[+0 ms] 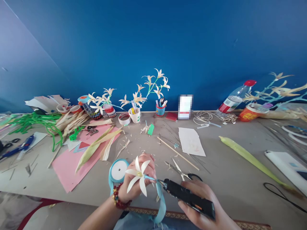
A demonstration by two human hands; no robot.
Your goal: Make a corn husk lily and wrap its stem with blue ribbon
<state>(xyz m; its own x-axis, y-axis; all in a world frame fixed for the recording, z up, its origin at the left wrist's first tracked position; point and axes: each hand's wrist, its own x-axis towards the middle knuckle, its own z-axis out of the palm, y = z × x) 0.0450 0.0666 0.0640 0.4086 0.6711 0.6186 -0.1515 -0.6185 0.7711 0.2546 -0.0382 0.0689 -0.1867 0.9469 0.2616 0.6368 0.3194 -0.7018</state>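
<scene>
My left hand pinches the stem of a cream artificial flower with several narrow petals. Light-blue ribbon runs from the stem and hangs down over my lap. In my right hand is a black glue gun, gripped around its body. Its metal tip meets the ribbon at the stem, close to my left fingertips; whether it touches is too small to tell. Behind my left wrist lies a blue ribbon spool. Just beyond the glue gun, scissors with black handles rest on the table.
Finished flower sprays stand in cups along the blue wall. Pink paper, corn husks and green pipe cleaners cover the left side. A wooden stick, white paper, a plastic bottle and a long husk lie or stand rightward.
</scene>
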